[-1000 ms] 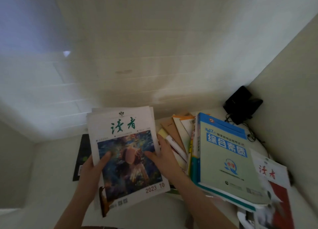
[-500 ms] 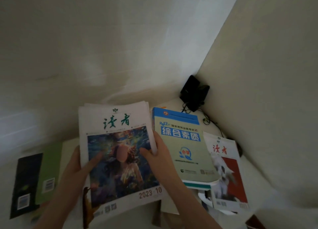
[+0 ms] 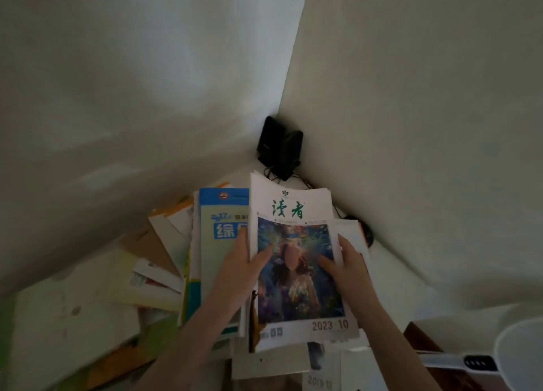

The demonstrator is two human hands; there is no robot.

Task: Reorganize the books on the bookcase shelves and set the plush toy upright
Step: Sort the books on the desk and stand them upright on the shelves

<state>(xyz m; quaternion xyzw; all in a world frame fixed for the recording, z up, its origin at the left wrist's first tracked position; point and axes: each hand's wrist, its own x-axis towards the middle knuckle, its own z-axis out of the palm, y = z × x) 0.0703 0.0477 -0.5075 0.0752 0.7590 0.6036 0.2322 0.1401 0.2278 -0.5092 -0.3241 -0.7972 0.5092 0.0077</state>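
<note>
Both hands grip one magazine bundle (image 3: 299, 299) at centre frame. The left hand (image 3: 242, 268) is curled round its left edge with the thumb lying on the cover. The right hand (image 3: 351, 268) clamps the right edge the same way, thumb on the cover art. It's several issues held as one pack, with page edges showing along the top and the top cover marked 2023 10.

The bundle sits tilted up over the heap, and we cannot tell whether its lower edge is resting on anything. Just left of it, partly covered, lies a blue-and-green book (image 3: 223, 214). Further left, other fanned books (image 3: 164, 249) sprawl flat and crooked. Another magazine (image 3: 318, 382) pokes out below at bottom centre.

Behind it all, in the corner at upper centre, stand two small black speakers (image 3: 279, 146) with a cable trailing on the white shelf (image 3: 393, 276). A white round object (image 3: 523, 349) shows at lower right; we cannot tell what it is. No plush toy is in view.

We read the step as book sorting, mid-way, with the bundle gathered but not yet placed. The heap is messy, so the task looks far from done. The next move likely calls for squaring the bundle's edges and picking a spot clear of the cable. Both hands should stay on until it's set down, as loose issues could slide out.
</note>
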